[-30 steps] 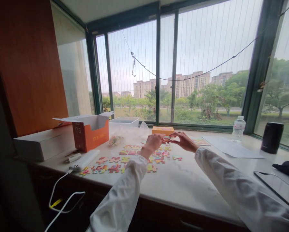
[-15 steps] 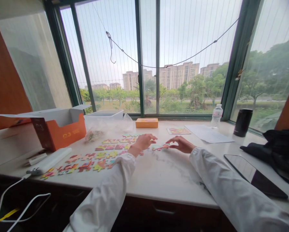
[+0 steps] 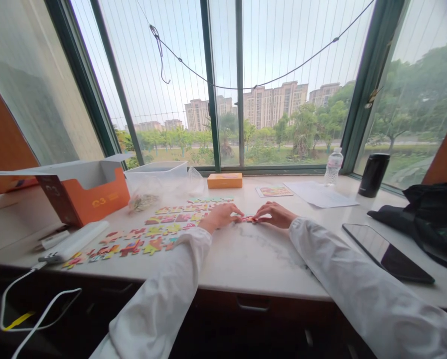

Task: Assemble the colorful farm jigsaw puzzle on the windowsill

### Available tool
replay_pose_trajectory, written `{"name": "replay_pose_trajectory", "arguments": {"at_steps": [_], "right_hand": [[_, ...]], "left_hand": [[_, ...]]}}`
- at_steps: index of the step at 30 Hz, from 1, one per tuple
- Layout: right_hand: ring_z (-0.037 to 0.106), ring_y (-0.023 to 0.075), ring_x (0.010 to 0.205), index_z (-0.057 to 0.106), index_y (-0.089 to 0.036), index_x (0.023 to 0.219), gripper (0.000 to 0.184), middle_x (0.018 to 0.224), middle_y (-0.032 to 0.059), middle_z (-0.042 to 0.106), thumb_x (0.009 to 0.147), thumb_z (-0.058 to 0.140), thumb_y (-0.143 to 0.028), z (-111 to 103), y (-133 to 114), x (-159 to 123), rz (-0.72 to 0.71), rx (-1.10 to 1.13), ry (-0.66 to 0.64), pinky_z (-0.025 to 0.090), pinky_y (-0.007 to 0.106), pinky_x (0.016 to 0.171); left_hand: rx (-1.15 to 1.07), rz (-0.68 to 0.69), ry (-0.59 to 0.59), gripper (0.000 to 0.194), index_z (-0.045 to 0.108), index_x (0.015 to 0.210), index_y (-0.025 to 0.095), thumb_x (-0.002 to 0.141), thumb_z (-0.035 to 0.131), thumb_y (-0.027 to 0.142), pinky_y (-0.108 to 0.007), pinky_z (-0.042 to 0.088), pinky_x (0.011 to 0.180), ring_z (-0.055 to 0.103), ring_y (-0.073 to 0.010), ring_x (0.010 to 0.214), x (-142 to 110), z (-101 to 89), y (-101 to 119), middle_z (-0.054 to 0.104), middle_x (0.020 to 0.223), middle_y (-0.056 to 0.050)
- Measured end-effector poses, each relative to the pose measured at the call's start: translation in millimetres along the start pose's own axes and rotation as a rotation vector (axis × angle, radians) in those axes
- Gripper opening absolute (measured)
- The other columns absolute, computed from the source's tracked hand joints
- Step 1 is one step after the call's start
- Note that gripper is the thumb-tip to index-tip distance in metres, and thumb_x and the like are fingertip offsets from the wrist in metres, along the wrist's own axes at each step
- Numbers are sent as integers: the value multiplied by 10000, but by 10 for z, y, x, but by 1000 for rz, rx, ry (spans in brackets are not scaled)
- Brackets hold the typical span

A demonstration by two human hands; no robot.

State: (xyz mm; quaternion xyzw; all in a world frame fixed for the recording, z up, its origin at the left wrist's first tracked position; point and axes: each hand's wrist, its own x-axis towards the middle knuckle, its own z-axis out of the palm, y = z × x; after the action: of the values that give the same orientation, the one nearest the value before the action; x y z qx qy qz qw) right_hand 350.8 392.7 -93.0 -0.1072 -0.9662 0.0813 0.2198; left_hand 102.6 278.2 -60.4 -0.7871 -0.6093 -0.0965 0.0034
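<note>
Small colourful jigsaw puzzle pieces (image 3: 249, 218) lie on the white tabletop between my two hands. My left hand (image 3: 223, 216) has its fingertips closed on the left end of these pieces. From the other side, my right hand (image 3: 276, 215) pinches the right end with thumb and fingers. The fingers partly cover the pieces, so I cannot tell how they join. To the left, rows of loose puzzle pieces (image 3: 154, 245) are spread flat, some behind my left forearm. A small printed picture card (image 3: 274, 190) lies beyond my right hand.
An orange box (image 3: 101, 198), a clear plastic bin (image 3: 158, 170) and a small orange carton (image 3: 225, 181) stand toward the back. White paper (image 3: 318, 194), a water bottle (image 3: 333, 167), a black tumbler (image 3: 373, 174) and a tablet (image 3: 387, 252) are on the right. A white power strip (image 3: 75, 242) lies left.
My hands have come closer together, with the right fingers now lower on the pieces. The pieces between them sit closer together. The view has tilted down slightly.
</note>
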Motion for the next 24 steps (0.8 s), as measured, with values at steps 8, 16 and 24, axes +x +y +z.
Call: {"name": "replay_pose_trajectory", "arguments": {"at_steps": [8, 16, 24], "right_hand": [[648, 213, 950, 765, -366, 1072, 243, 1038, 38, 758, 948, 575, -453, -32, -57, 10, 11, -112, -30, 417, 332, 871], [642, 216, 937, 766, -366, 1075, 218, 1030, 38, 765, 924, 620, -425, -61, -110, 17, 36, -181, -51, 407, 322, 852], [633, 213, 927, 786, -324, 1019, 290, 1001, 49, 767, 981, 514, -418, -51, -148, 24, 37, -90, -40, 443, 337, 862]], "left_hand": [[37, -8, 8, 262, 734, 1135, 392, 915, 598, 433, -263, 457, 939, 633, -190, 1073, -3, 6, 24, 684, 1193, 35], [45, 7, 8, 251, 732, 1133, 397, 921, 596, 396, -265, 456, 936, 635, -185, 1063, 8, 7, 25, 685, 1187, 34], [48, 11, 6, 268, 731, 1141, 384, 920, 585, 424, -258, 455, 936, 636, -183, 1057, 6, 1, 21, 683, 1192, 25]]}}
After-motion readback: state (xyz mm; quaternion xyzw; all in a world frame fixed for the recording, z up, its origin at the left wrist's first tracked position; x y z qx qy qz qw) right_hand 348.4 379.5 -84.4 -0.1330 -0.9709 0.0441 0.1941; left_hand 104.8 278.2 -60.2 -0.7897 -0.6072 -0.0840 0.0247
